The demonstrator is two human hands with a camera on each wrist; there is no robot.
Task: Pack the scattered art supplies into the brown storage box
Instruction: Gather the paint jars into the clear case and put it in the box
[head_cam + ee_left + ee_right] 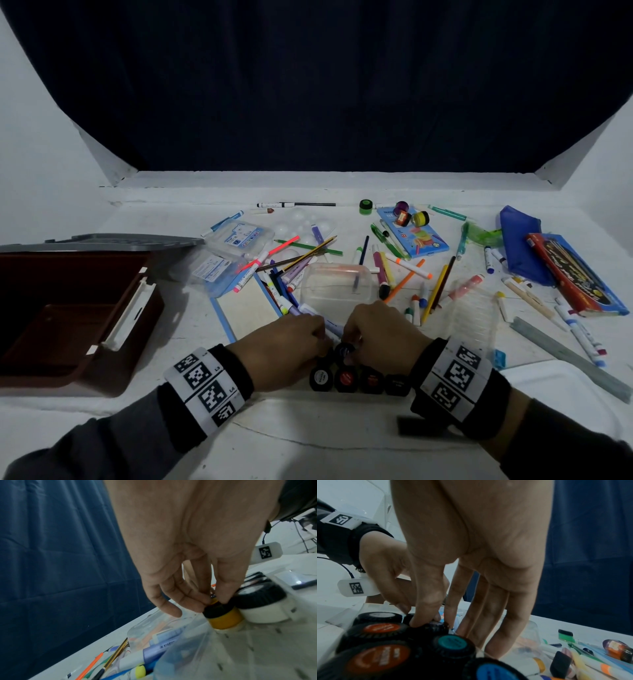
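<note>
Dark navy curtain [325, 85] behind white table [154, 212]; white walls [34, 120] on both sides.

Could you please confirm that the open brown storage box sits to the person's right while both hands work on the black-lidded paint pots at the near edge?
Not quite: the head view shows the open brown storage box on the person's left. The rest holds: the left hand and right hand work on the black-lidded paint pots at the near edge.
</note>
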